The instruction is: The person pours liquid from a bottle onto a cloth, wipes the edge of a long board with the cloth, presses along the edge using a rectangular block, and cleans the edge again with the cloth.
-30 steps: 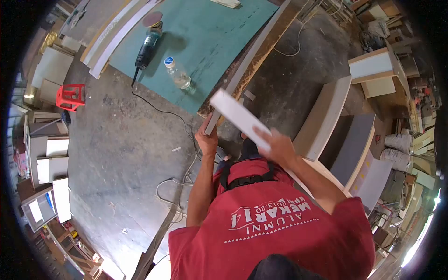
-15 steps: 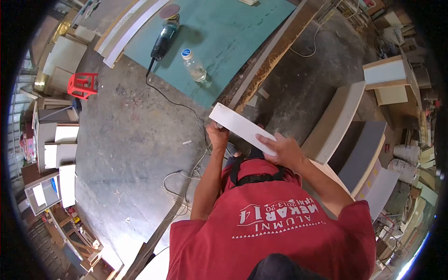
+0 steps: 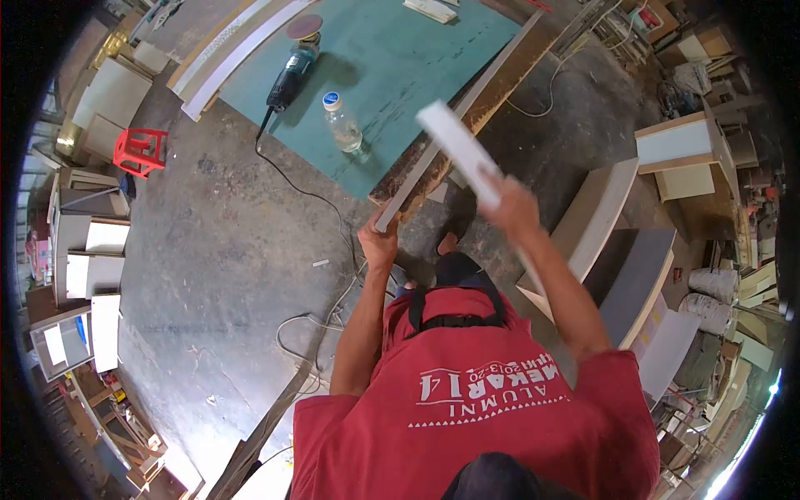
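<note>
My right hand (image 3: 510, 207) grips the near end of a short white board (image 3: 458, 146), smeared by motion. The board is raised over the table's right edge. My left hand (image 3: 379, 243) is closed around the near end of a long, narrow wooden strip (image 3: 442, 154) that runs along that edge; some of its fingers are hidden. On the green tabletop (image 3: 400, 67), a clear plastic bottle (image 3: 342, 127) with a blue cap stands near the strip. Beyond the bottle lies a power tool with a round disc (image 3: 296, 73).
A black cord (image 3: 292, 177) trails from the tool across the concrete floor. Curved panels (image 3: 587, 208) stand at the right beside a dark grey one (image 3: 637, 271). A red stool (image 3: 140, 152) is at the left. Pale offcuts (image 3: 431, 10) lie on the table's far side.
My right hand has lifted the white board up and away from my left hand, toward the table. The strip's end in my left hand now shows. The view has shifted slightly.
</note>
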{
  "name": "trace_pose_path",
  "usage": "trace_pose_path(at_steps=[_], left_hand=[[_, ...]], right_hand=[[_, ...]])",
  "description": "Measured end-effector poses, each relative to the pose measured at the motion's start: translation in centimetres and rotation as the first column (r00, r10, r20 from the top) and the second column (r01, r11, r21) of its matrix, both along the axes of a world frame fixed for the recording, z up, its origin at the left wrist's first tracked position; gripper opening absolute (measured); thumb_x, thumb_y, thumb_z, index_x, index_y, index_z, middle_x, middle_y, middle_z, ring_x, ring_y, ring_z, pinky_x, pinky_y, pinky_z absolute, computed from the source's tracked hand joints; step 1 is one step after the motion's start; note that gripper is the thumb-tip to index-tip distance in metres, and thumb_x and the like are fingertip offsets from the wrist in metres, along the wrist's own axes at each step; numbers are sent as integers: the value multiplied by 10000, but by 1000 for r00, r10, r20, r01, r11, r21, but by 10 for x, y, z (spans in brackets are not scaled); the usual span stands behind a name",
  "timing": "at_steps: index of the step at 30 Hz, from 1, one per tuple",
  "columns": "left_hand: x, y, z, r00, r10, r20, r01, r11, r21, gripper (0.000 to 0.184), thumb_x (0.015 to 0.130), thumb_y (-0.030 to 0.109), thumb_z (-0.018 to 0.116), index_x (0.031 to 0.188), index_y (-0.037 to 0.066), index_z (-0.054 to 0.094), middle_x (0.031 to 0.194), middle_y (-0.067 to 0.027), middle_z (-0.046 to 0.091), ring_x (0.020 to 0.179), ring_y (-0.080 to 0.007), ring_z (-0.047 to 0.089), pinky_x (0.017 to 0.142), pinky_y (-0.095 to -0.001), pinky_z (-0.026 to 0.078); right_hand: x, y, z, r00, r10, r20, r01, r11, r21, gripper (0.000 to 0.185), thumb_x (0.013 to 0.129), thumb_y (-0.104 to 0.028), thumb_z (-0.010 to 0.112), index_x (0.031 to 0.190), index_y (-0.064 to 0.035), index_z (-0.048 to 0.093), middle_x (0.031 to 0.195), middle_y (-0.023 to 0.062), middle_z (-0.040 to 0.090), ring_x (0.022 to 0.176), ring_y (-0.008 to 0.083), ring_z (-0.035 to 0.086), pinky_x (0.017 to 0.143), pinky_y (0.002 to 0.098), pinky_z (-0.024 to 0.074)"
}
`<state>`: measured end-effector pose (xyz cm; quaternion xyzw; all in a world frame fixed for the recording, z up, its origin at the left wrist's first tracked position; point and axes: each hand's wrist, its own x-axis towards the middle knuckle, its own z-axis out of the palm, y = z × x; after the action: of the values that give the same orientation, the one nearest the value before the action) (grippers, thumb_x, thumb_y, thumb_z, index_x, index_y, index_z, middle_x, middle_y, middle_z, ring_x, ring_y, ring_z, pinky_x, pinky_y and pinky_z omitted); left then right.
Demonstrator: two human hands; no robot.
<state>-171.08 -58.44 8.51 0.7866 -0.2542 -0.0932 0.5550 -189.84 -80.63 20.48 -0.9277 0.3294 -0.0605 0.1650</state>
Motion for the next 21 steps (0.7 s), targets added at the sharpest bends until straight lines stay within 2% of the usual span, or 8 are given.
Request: trace_pose_path(at_steps=[3,6,10,13,15,16,19,21], left_hand=[[10,3,1,994,13,-106,-6,998,63,373,885,196,846,1192,5,754,971,-181,795,924,-199,765,800,-342,562],[15,6,11,989,29,-144,-2,982,188,373,874,193,836,1198,27,758,961,-214,774,874,-244,765,786,-356,560],[9,11,18,1000,-9,30,4,987,159,398,871,185,853,1233,51,755,1032,-174,796,931,-222,759,824,-351,567],[5,18,32,970,67,-232,-12,973,231,473,873,153,823,1326,83,709,1134,-190,773,1005,-305,761,872,-390,573],[-5,21,57,973,72,221,-138,944,299,547,884,133,785,1413,108,650,1239,-168,744,1132,-358,719,981,-425,540],[-6,18,67,963,-36,266,-74,917,392,638,911,114,736,1518,96,538,1430,-156,647,1369,-362,576,1156,-501,410],[-30,-28,89,902,-247,354,-34,777,629,661,959,120,659,1568,17,421,1570,-204,492,1489,-376,421,1242,-576,254],[-37,-71,87,950,-227,212,20,725,689,735,954,141,653,1601,-3,335,1666,-191,347,1574,-375,268,1272,-608,155]], right_hand=[[35,-64,-8,995,-35,95,36,999,-7,690,867,-404,730,1526,-322,542,1006,204,695,945,418,711,838,517,579],[57,-85,12,999,18,-31,-20,999,-44,680,872,-441,729,1519,-326,553,1055,210,712,978,424,711,859,513,578],[67,-147,-7,984,-1,177,11,998,-54,662,879,-478,724,1498,-292,580,1150,217,724,1040,431,701,883,500,570],[71,-195,-19,974,46,222,-32,997,-64,652,884,-465,724,1486,-252,594,1142,214,733,1041,427,700,884,499,560],[71,-218,-32,974,88,209,-89,996,-4,643,884,-428,728,1488,-253,593,1132,223,732,1014,439,701,868,504,562],[73,-224,-37,973,104,204,-108,994,8,643,884,-428,728,1488,-253,593,1132,223,732,1014,439,701,868,504,562],[68,-228,-49,957,145,253,-157,987,28,647,877,-380,743,1493,-257,587,1075,239,725,969,450,700,838,503,566],[59,-226,-43,956,119,267,-141,988,64,659,867,-344,756,1497,-266,580,995,244,711,915,454,697,791,499,572]])
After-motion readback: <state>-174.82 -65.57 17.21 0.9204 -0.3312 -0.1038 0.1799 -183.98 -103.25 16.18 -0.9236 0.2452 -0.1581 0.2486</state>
